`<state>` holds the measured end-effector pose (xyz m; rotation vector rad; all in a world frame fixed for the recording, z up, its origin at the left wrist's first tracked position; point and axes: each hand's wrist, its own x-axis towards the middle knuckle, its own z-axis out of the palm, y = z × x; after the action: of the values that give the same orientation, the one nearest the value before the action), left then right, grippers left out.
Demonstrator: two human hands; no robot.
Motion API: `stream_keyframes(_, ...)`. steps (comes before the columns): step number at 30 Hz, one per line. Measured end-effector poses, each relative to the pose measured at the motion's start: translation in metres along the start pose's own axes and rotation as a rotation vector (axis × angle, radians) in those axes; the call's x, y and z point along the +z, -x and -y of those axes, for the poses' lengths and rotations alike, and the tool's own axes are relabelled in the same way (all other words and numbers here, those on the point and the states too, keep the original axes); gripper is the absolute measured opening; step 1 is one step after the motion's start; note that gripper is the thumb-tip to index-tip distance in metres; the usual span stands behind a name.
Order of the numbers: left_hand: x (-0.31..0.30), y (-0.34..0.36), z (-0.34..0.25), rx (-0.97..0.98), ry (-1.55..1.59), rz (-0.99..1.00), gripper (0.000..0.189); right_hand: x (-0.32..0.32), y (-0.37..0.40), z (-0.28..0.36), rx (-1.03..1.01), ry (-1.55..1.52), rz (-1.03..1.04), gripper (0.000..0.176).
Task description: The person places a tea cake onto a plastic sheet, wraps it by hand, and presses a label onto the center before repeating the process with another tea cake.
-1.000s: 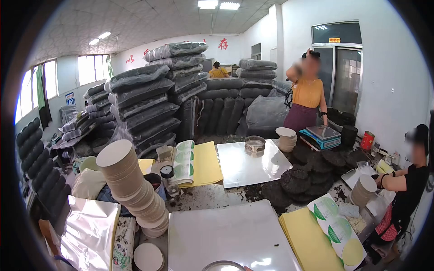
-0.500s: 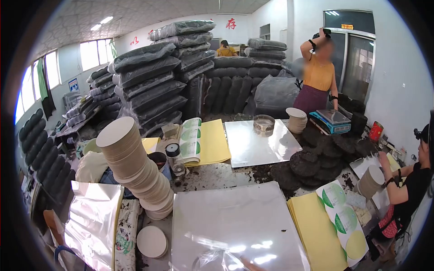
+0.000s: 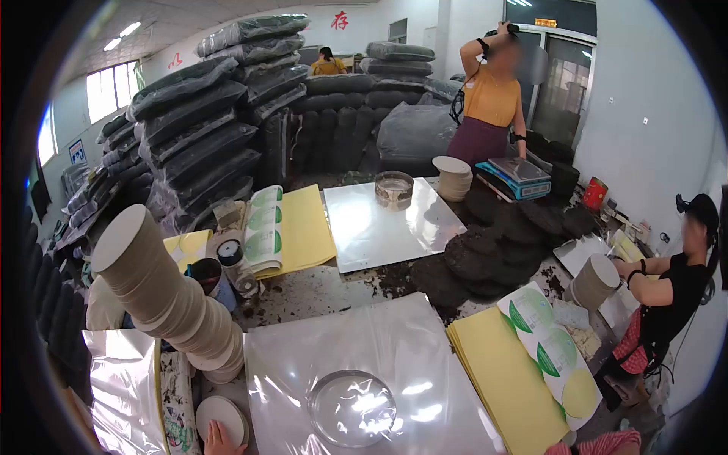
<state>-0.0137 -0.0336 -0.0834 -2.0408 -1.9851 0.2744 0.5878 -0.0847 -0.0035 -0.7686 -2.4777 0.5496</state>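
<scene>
My left hand (image 3: 221, 441) reaches in at the bottom edge, fingers stretched out over a low stack of round cardboard discs (image 3: 214, 415). Beside it, a clear round ring (image 3: 312, 410) lies on a large sheet of shiny clear film (image 3: 284, 356) in front of me. A tall leaning stack of the same kind of discs (image 3: 163, 299) rises just beyond my left hand. At the lower right edge shows a red checked sleeve (image 3: 603, 444); my right hand is out of view.
Yellow paper sheets (image 3: 485, 360) with green-printed round labels (image 3: 565, 371) lie at right. Dark round cakes (image 3: 478, 265) are heaped behind. A glass jar (image 3: 241, 280) stands at left. Across the table a person (image 3: 493, 106) touches a scale (image 3: 519, 178); another person (image 3: 667, 280) works at right.
My view has swung right and tilted down. The clear ring now lies in plain sight on the film, and my left hand has come in over the low disc stack.
</scene>
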Motion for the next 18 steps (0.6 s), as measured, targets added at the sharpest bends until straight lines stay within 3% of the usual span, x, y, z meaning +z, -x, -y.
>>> stream_keyframes(1, -0.016, -0.001, -0.003, -0.048, 0.123, -0.005, 0.083, -0.025, -0.017, -0.025, 0.263, 0.073, 0.093, 0.034)
stream_keyframes(2, -0.027, -0.002, -0.004, -0.103, 0.242, -0.017, 0.081, -0.065, -0.063, -0.042, 0.724, -0.274, 0.303, 0.054)
stream_keyframes(3, -0.031, -0.002, -0.002, -0.102, 0.238, -0.02, 0.081, -0.077, -0.084, -0.083, 0.784, 0.064, 0.311, 0.05)
stream_keyframes(4, -0.034, -0.004, 0.001, -0.098, 0.212, -0.012, 0.079, -0.055, -0.078, -0.153, 0.509, 0.286, -0.139, 0.053)
stream_keyframes(5, -0.036, -0.007, 0.002, -0.097, 0.188, -0.006, 0.076, -0.07, -0.106, -0.184, 0.684, 0.39, -0.072, 0.062)
stream_keyframes(8, -0.026, -0.006, 0.011, -0.113, 0.172, 0.096, 0.075, -0.069, -0.139, -0.318, 0.439, 0.668, -0.207, 0.079)
stream_keyframes(9, -0.027, -0.007, 0.012, -0.121, 0.158, 0.089, 0.075, -0.077, -0.149, -0.331, 0.431, 0.659, -0.22, 0.079)
stream_keyframes(11, -0.029, -0.007, 0.011, -0.125, 0.164, 0.128, 0.075, -0.099, -0.177, -0.349, 0.607, 0.691, -0.36, 0.081)
stream_keyframes(14, -0.031, -0.004, 0.012, -0.093, 0.14, 0.113, 0.074, -0.118, -0.176, -0.367, 0.945, 0.987, -0.111, 0.084)
stream_keyframes(15, -0.037, -0.007, 0.011, -0.075, 0.122, 0.114, 0.073, -0.107, -0.155, -0.413, 0.894, 1.05, -0.214, 0.076)
stream_keyframes(16, -0.051, -0.012, 0.007, -0.077, 0.12, 0.115, 0.073, -0.108, -0.143, -0.42, 0.879, 1.027, -0.207, 0.072)
stream_keyframes(18, -0.096, -0.024, -0.009, -0.192, 0.294, 0.282, 0.052, -0.106, -0.137, -0.419, 0.862, 1.0, -0.209, 0.069)
